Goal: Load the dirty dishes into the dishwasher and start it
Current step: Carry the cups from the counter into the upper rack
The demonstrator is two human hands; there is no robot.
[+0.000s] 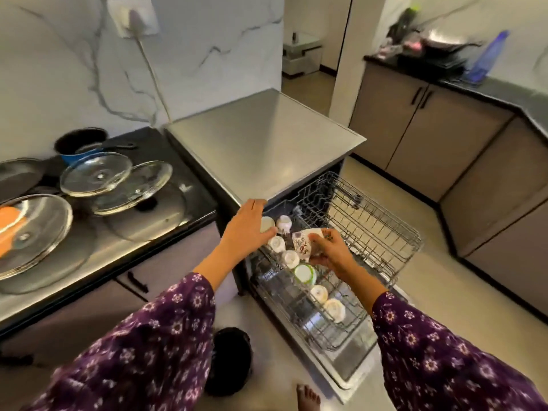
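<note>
No brand, label or writing can be read anywhere in the scene; the only marking is a red-brown floral pattern on the mug (302, 244), too blurred to make out more.

The dishwasher (267, 149) stands open in the middle, its wire upper rack (370, 232) pulled out toward the near right. Along the rack's left edge a row of upturned cups (290, 258) runs from far to near: seven can be counted, six white or cream and one with a green rim (304, 274). The right part of the rack is bare wire.

The right hand (329, 252) is closed around the patterned mug, holding it tilted just above the rack beside the row. The left hand (249, 229) rests with fingers curled on the farthest cup (267, 224) at the rack's far left corner. Both sleeves are purple with white flowers.

On the dark table (192, 203) to the left lie three glass lids (98, 173), overlapping, with a blue saucepan (80, 143) behind them and a dark pan at the left edge. A blue bottle (489, 54) stands on the far right table. A bare foot (308, 397) shows on the floor near the open door.
</note>
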